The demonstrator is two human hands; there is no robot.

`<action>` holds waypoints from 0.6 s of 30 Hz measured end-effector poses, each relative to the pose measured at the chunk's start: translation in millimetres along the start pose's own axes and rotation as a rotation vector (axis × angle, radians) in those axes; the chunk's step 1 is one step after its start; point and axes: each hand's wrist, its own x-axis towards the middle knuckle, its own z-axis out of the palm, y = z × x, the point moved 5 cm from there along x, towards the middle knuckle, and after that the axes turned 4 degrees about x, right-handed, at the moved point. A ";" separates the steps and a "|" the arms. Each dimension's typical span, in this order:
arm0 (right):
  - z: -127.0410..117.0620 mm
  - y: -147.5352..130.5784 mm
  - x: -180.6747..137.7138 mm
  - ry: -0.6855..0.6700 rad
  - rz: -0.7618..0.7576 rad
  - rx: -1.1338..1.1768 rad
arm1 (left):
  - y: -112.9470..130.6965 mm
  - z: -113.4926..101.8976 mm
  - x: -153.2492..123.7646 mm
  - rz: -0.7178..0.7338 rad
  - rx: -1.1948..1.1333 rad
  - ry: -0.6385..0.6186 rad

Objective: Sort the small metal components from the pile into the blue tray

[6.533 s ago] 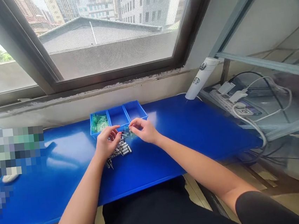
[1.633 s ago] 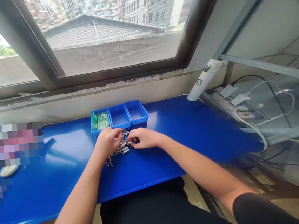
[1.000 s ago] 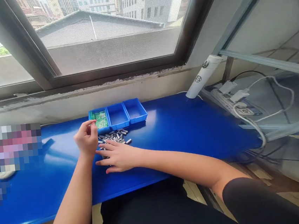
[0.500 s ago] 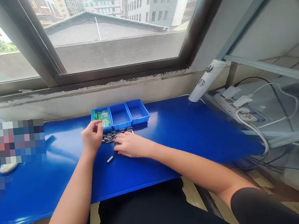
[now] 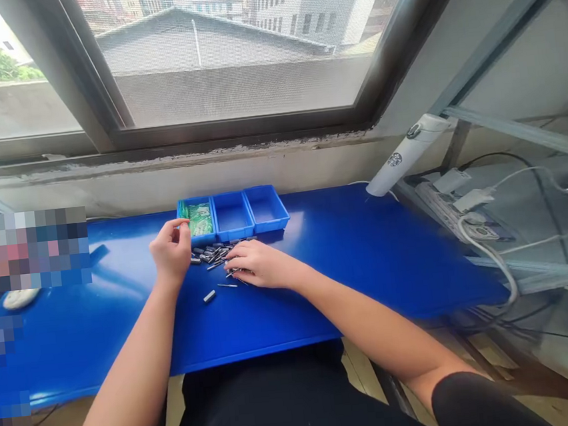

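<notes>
A pile of small dark and silvery metal pieces (image 5: 208, 254), some rod-shaped, lies on the blue table in front of the bins. My right hand (image 5: 256, 264) rests at the pile's right side, fingers apart and curved down among the pieces. Its fingertips touch some of them. My left hand (image 5: 171, 250) is raised beside the left bin (image 5: 203, 239), thumb and forefinger pinched together; whatever they hold is too small to make out. That bin contains green-and-clear plastic packaging (image 5: 199, 220). Nearer me lie a single short cylinder (image 5: 209, 296) and a thin pin (image 5: 227, 285).
Two more blue bins, a middle one (image 5: 236, 234) and a right one (image 5: 271, 226), stand joined in the row. A white tumbler (image 5: 406, 154) leans at the table's back right. Beyond it are a power strip (image 5: 457, 210) and cables. A window is behind the table (image 5: 369, 258).
My right hand has shifted slightly right over the pile, and the thin pin now shows on the table before it. My left hand stays pinched near the left bin. The camera view has moved a little.
</notes>
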 end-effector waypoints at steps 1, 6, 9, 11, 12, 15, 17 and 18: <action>-0.5 0.2 0.5 0.021 0.001 0.009 | -0.7 -0.6 0.3 -0.009 -0.013 0.011; -1.7 -12.4 4.3 0.107 -0.029 0.055 | -0.8 2.5 -1.2 -0.010 -0.049 -0.003; 1.7 -24.7 5.9 0.057 -0.060 0.061 | 0.6 4.7 -2.8 -0.002 -0.050 -0.018; 5.3 -30.6 5.7 0.011 -0.078 0.058 | 1.7 5.2 -3.4 0.006 -0.045 -0.023; 7.3 -32.8 5.3 -0.010 -0.088 0.057 | 2.1 5.1 -3.6 0.009 -0.043 -0.020; 13.8 -37.5 4.3 -0.072 -0.118 0.055 | 2.5 4.9 -3.9 0.016 -0.050 -0.016; 17.5 -39.2 4.1 -0.114 -0.126 0.040 | 2.1 5.4 -4.0 0.016 -0.052 -0.023; 18.8 -39.8 4.1 -0.128 -0.125 0.030 | 1.8 5.7 -4.1 0.015 -0.052 -0.027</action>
